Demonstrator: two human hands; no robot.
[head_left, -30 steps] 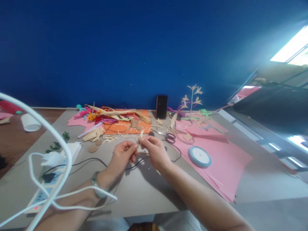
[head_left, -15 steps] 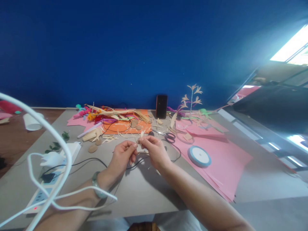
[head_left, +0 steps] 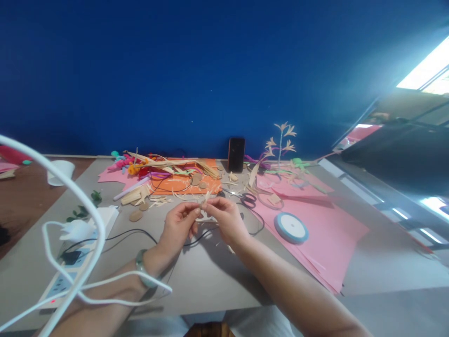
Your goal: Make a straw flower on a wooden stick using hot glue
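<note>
Left hand (head_left: 179,225): we've drawn it closer to our right hand (head_left: 226,220).
Pale strip (head_left: 207,195): between our hands above the table (head_left: 210,285), pinched by both hands' fingers.
Scissors (head_left: 248,200): just beyond, right.
Blue-edged roll (head_left: 292,228): farther right, on pink paper (head_left: 336,238).

Table layout: at the middle of the table (head_left: 210,290), left hand (head_left: 178,224) and right hand (head_left: 229,222) side by side, a held piece (head_left: 207,195) between their fingertips; beyond the right hand, scissors (head_left: 249,201); farther back, phone (head_left: 236,155) before the wall (head_left: 210,70); back left, dried strips (head_left: 175,164) on a sheet (head_left: 168,186); left, power strip (head_left: 107,217); right, tape roll (head_left: 292,228) on stacked paper (head_left: 340,238)
</note>
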